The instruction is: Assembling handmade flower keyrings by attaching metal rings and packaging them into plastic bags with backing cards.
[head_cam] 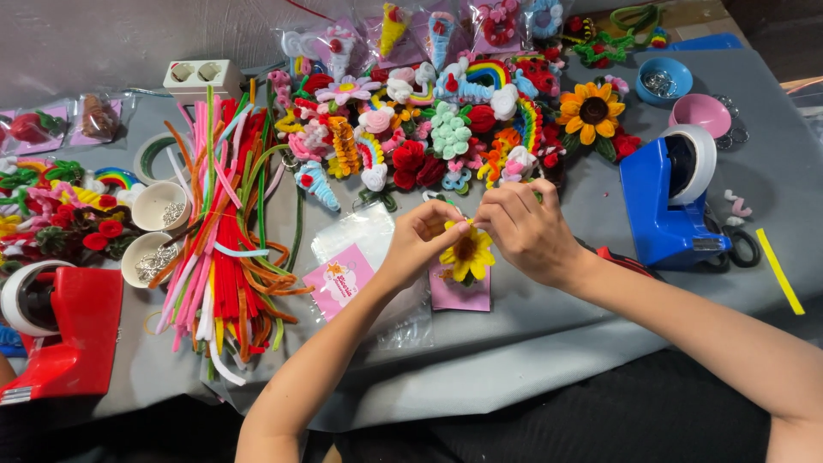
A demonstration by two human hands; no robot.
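Observation:
My left hand point(422, 240) and my right hand point(525, 228) meet over the middle of the grey table, both pinching the top of a small yellow pipe-cleaner sunflower point(467, 254). The flower hangs just above a pink card point(460, 293). A clear plastic bag with another pink card point(341, 283) lies to the left of my left hand.
A heap of coloured pipe cleaners point(225, 231) lies at left. Finished pipe-cleaner flowers and figures point(446, 129) fill the back. A blue tape dispenser point(669, 197) stands at right, a red one point(60, 330) at front left. Small bowls point(159, 206) hold metal rings.

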